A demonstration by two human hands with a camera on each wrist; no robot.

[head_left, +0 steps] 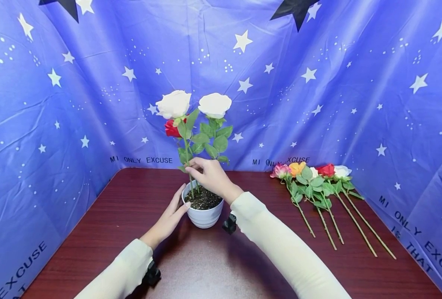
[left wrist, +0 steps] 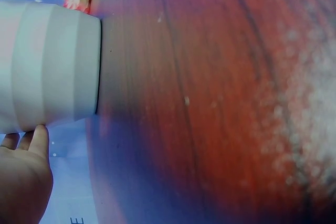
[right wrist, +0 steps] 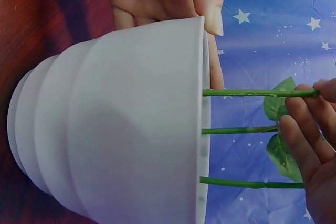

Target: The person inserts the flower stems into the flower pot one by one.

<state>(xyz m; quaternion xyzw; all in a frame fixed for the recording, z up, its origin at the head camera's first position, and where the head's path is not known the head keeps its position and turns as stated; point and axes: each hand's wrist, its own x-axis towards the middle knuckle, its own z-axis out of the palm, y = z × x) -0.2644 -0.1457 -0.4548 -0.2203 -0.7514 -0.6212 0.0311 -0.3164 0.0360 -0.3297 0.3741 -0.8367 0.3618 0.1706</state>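
Note:
A white flower pot [head_left: 205, 216] filled with dark soil [head_left: 206, 199] stands on the table. My left hand [head_left: 170, 214] rests against the pot's left side, fingers fairly straight along the wall and the thumb at the rim. Above the soil, my right hand [head_left: 211, 176] pinches the green stem [right wrist: 257, 93] of the left white rose [head_left: 173, 104] between thumb and fingertips. Another white rose [head_left: 215, 105] rises upright on the right, and a red rose [head_left: 172, 128] shows partly hidden behind the left bloom. All three stems come up from inside the pot.
On the right of the dark red table [head_left: 131, 199] lies a row of loose flowers: a pink one [head_left: 280, 170], an orange one [head_left: 297, 168], a red one [head_left: 326, 170] and white ones. Their stems point toward the front. Blue star-printed cloth [head_left: 206, 50] surrounds the table's back and sides.

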